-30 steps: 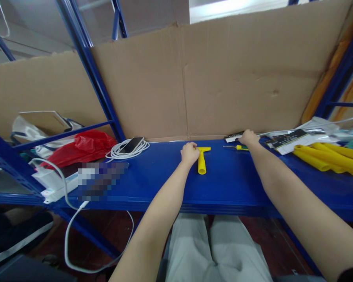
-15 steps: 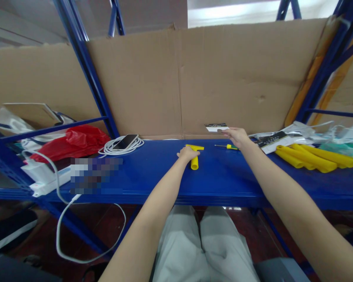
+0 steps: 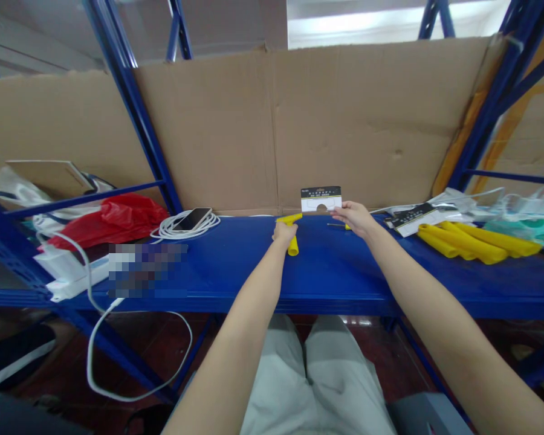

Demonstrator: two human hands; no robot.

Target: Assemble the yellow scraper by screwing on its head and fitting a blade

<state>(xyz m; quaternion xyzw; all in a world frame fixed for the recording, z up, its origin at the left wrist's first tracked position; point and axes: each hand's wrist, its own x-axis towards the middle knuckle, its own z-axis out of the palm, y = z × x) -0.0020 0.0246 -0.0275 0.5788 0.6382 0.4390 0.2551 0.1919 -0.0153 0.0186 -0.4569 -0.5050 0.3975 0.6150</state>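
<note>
My left hand (image 3: 284, 231) is closed around a yellow T-shaped handle (image 3: 293, 248), whose crossbar shows above my fingers and whose tubular stem points down toward me. Between the fingers of my right hand (image 3: 351, 216) is the lower right edge of a black-and-white packaging card (image 3: 321, 200). The card faces me, upright, with a half-round cutout at its bottom. Just below my right hand a screwdriver with a yellow grip (image 3: 347, 227) lies on the blue shelf (image 3: 340, 272), its shaft pointing left. My right fingers hide part of it.
Several yellow tubular pieces (image 3: 478, 240) lie at the right beside more printed cards (image 3: 419, 218). At the left are a phone (image 3: 193, 219) on a coiled white cable (image 3: 163, 229), a red bag (image 3: 124, 217) and a white power strip (image 3: 79, 284). A cardboard panel (image 3: 208, 139) stands behind.
My right hand has moved left with the card, turning it from nearly flat to upright. My left hand has lifted the yellow handle slightly and shifted it left.
</note>
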